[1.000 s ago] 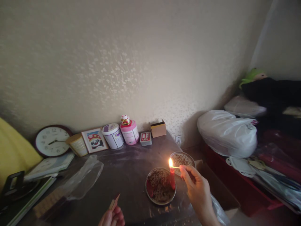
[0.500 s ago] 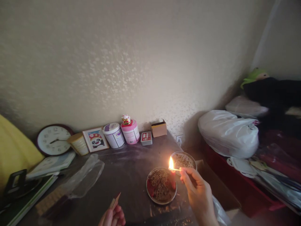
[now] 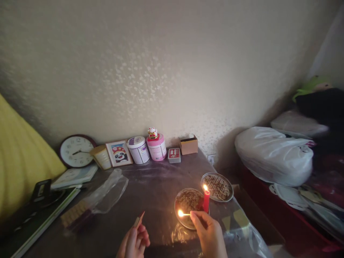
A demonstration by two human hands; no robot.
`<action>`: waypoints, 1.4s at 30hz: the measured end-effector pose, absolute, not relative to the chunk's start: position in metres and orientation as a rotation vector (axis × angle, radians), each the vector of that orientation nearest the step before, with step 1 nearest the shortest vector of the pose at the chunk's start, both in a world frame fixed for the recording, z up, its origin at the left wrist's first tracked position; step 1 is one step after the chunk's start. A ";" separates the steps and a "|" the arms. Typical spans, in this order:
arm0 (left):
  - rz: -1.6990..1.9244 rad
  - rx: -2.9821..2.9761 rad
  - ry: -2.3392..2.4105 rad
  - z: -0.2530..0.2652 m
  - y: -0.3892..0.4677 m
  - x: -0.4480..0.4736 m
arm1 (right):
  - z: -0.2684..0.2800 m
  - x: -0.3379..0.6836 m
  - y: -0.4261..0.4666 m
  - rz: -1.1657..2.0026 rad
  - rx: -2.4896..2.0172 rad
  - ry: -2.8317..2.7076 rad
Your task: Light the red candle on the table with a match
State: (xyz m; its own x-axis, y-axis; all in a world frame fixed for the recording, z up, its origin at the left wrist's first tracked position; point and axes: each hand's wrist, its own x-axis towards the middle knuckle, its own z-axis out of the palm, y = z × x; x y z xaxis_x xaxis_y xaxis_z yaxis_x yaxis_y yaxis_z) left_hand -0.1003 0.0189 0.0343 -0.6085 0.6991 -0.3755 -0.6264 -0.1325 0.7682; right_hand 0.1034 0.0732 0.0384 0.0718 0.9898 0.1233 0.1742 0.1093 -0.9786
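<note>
Match (image 3: pixel 184 214) now lower, beside candle (image 3: pixel 206 200)

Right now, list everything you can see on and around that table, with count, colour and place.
candle: 1, red, lit, upright in the near dish
dishes: 2, round metal, right part of the table
burning match: 1, flame at its left tip, over the near dish
matchbox: 1, brownish, front centre
table: 1, dark, glossy
clock: 1, white face, dark rim, leaning on the wall
framed panda picture: 1, by the wall
tubs: 2, one white, one pink, by the wall
cardboard box: 1, brown, back right corner
plastic bag: 1, clear, left of centre
white sack: 1, right of the table
left hand: holds the matchbox
right hand: pinches the match
</note>
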 end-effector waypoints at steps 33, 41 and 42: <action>1.877 0.020 1.119 0.035 0.019 -0.107 | 0.019 0.101 0.085 0.755 -1.523 -1.606; 1.881 0.008 1.119 0.038 0.020 -0.105 | 0.016 0.105 0.088 0.799 -1.600 -1.656; 1.886 -0.004 1.121 0.037 0.020 -0.105 | 0.016 0.105 0.088 0.801 -1.607 -1.655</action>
State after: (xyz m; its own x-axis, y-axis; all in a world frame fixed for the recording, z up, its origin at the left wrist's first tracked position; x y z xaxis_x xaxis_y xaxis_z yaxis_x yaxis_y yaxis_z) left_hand -0.1052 0.0203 0.0373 -0.5835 0.6966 -0.4174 -0.6994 -0.1699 0.6942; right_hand 0.1054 0.0879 0.0163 -0.0010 0.9985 0.0556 0.5760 0.0460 -0.8162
